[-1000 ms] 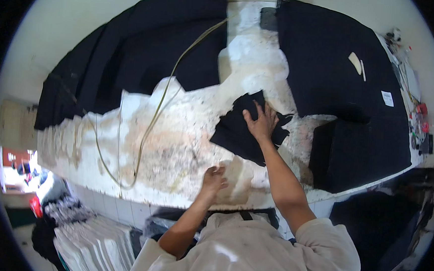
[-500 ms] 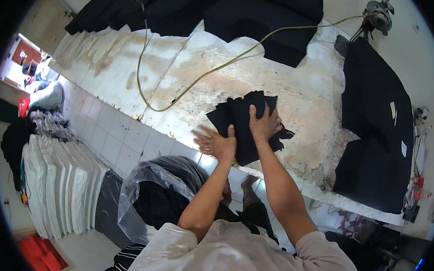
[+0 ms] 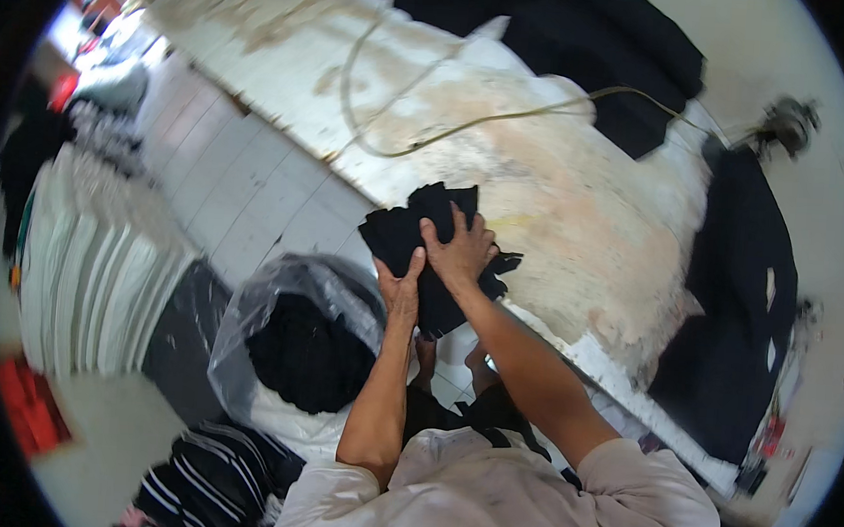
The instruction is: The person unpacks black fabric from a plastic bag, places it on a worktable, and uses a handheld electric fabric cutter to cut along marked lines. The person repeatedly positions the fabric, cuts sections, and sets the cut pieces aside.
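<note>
A: Two hands are on one thing: the small stack of black cut fabric pieces (image 3: 421, 254), which sits at the near edge of the stained, cream-coloured padded surface (image 3: 580, 206).

B: How is each grip set?

A: The right hand (image 3: 461, 251) lies flat on top of the stack, fingers spread, pressing it down rather than clenched. The left hand (image 3: 401, 291) meets the stack from its 6 o'clock side, palm against the edge; whether its fingers curl under the cloth I cannot tell.

B: And the stack itself?

A: Matte black, with ragged, uneven corners; one tab sticks out at 3 o'clock beyond the right hand. Part of it overhangs the surface edge.

B: What is the room around it?

A: At 12 o'clock the surface is bare except for a pale yellowish cord (image 3: 469, 121) looping across it. At 3 o'clock, well apart, lies a large sheet of dark cloth (image 3: 728, 311). At 7 o'clock, below the edge, stands a clear plastic bag filled with black fabric (image 3: 291, 342), near the left forearm. At 9 o'clock, farther off, is a pile of white folded cloth (image 3: 93, 272).
</note>
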Demonstrator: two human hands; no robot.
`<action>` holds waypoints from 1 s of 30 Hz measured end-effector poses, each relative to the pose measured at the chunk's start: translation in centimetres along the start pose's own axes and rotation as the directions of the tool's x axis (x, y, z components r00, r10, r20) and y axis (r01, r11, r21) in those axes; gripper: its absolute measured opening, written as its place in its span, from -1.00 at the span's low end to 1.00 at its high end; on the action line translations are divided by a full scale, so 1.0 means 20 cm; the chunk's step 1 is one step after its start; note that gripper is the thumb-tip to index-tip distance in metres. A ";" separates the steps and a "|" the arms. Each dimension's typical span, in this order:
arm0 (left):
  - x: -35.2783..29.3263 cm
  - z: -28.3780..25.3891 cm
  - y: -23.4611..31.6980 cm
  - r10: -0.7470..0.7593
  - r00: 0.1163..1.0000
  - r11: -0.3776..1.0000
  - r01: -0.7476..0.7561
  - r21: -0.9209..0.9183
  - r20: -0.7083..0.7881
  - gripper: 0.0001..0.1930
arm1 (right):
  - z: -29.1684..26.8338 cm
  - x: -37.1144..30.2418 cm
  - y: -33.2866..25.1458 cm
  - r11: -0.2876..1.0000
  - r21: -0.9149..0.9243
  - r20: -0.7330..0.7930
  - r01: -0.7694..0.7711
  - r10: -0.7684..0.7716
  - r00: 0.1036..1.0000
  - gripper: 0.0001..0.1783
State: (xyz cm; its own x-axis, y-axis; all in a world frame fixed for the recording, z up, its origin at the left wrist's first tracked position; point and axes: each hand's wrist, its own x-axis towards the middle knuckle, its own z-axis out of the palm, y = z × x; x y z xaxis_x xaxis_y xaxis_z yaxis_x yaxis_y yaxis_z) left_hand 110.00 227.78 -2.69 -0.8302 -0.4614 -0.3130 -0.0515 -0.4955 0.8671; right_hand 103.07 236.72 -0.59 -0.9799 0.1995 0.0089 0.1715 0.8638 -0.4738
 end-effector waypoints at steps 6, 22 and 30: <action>-0.04 -0.62 0.16 0.243 0.950 0.970 -0.232 0.077 -0.198 -0.11 | 0.18 -0.31 -0.37 0.940 0.316 0.277 0.127 -0.220 0.935 -0.15; -0.60 -2.21 -0.04 -0.076 0.780 0.984 -0.041 -0.172 -0.621 0.07 | 1.01 -1.64 -0.75 0.860 0.238 0.672 0.451 -0.481 0.563 -0.12; -0.34 -2.60 -0.07 0.281 0.722 0.531 0.432 0.728 -0.633 -0.33 | 1.45 -1.55 -0.82 0.556 0.231 0.829 0.798 -0.542 0.138 0.12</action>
State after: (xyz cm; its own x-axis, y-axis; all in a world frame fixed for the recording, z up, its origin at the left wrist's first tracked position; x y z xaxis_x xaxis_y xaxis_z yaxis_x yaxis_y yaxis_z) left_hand 144.62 193.44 -21.98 -0.2621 -0.9377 -0.2279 -0.7907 0.0733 0.6079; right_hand 127.72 202.87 -18.61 -0.3125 -0.8242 -0.4722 -0.7103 0.5328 -0.4600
